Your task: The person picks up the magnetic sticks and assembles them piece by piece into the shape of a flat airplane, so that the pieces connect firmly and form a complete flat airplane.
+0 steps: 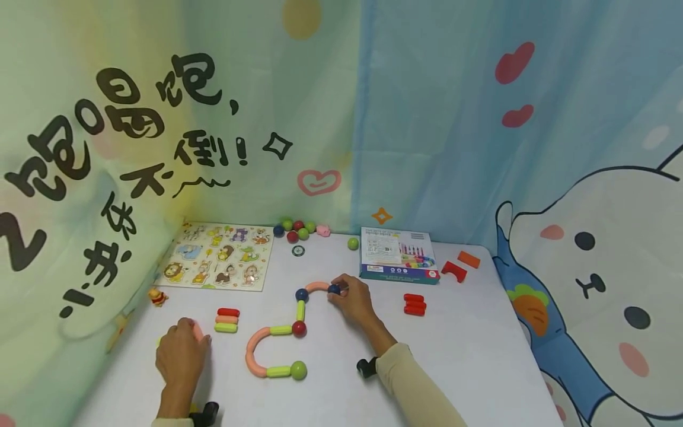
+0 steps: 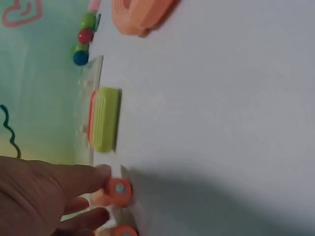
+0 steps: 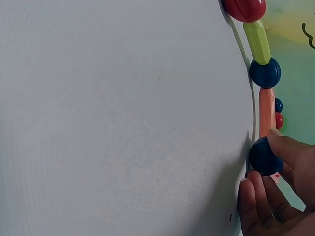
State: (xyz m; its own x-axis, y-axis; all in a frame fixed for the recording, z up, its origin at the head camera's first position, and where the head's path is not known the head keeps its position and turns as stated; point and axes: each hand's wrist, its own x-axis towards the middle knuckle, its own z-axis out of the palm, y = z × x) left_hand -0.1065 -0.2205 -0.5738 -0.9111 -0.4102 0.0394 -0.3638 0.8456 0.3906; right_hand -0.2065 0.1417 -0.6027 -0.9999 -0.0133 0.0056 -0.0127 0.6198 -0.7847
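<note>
The right hand (image 1: 353, 299) pinches the dark blue ball (image 1: 334, 289) at its ten o'clock, ending the pink curved rod (image 1: 318, 286); the left hand (image 1: 180, 354) grips an orange piece (image 2: 116, 191).

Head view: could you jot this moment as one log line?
right hand: pinches dark blue ball at chain end | left hand: holds orange stick | table: red sticks lying apart
</note>
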